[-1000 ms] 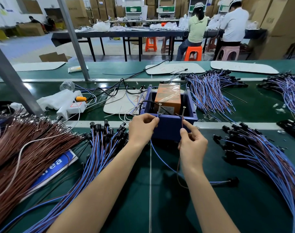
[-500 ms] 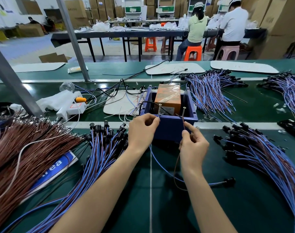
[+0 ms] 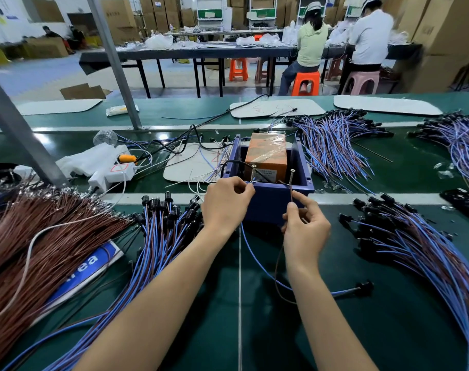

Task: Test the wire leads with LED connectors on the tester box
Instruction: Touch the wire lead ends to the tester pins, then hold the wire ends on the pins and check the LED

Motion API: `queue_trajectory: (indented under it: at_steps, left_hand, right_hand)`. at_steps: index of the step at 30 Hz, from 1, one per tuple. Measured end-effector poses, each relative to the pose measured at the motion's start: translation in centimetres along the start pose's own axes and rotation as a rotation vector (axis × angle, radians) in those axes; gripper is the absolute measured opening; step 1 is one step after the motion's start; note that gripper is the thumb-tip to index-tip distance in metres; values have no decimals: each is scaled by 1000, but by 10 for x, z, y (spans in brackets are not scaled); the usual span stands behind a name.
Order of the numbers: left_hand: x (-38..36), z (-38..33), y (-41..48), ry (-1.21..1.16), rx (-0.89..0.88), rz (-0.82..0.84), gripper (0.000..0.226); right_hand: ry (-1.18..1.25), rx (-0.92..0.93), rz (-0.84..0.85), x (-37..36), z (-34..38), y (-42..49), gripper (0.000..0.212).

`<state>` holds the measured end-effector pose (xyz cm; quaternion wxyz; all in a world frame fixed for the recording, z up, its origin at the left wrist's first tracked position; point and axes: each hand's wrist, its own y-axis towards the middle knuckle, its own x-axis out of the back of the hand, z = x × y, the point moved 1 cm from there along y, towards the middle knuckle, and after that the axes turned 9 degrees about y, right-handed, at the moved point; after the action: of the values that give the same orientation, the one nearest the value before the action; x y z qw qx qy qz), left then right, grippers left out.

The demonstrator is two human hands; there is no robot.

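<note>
A green bench (image 3: 268,330) runs across a workshop stacked with cartons, where two people sit on stools at a dark table (image 3: 174,53) far behind. At the middle of the bench stands the blue tester box (image 3: 270,207), open at the top, with an orange block (image 3: 266,153) inside and two thin spring posts rising at its near wall. The left hand (image 3: 228,203) has a narrow grip, thumb and forefinger pinching the end of a blue wire (image 3: 257,263) at the foot of the left post (image 3: 253,174). The right hand (image 3: 305,228) pinches the end of a brown wire (image 3: 277,271) and holds it up along the right post (image 3: 291,180). Both wires loop down across the bench to one black LED connector (image 3: 364,287) lying to the right of the right forearm. A fan of blue leads (image 3: 158,236) lies left of the box, another heap (image 3: 415,250) right of it, and a mass of brown wires (image 3: 40,236) at far left.
</note>
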<state>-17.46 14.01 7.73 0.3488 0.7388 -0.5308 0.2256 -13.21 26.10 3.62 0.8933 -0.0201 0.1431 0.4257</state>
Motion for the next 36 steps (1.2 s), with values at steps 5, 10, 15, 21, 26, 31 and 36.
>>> queue_trajectory:
  at_steps: [5, 10, 15, 21, 26, 31, 36]
  left_hand:
    - [0, 2, 1, 0, -4, 16, 18]
    - [0, 2, 2, 6, 1, 18, 19]
    - [0, 2, 1, 17, 10, 30, 20]
    - [9, 2, -16, -210, -78, 295, 17]
    - [63, 38, -57, -116, -331, 1000, 18]
    - [115, 73, -63, -73, -302, 1122, 38]
    - [99, 86, -63, 310, -294, 434, 27]
  right_hand:
    - [-2, -2, -3, 0, 0, -3, 26]
    - [-16, 6, -8, -2, 0, -4, 23]
    - [-21, -14, -1, 0, 2, -6, 21]
    - [-85, -44, 216, 13, 15, -19, 15]
    - [-696, 30, 366, 93, 28, -27, 24]
    - [-1259, -248, 430, 146, 32, -32, 25]
    - [-1260, -77, 432, 135, 25, -37, 26]
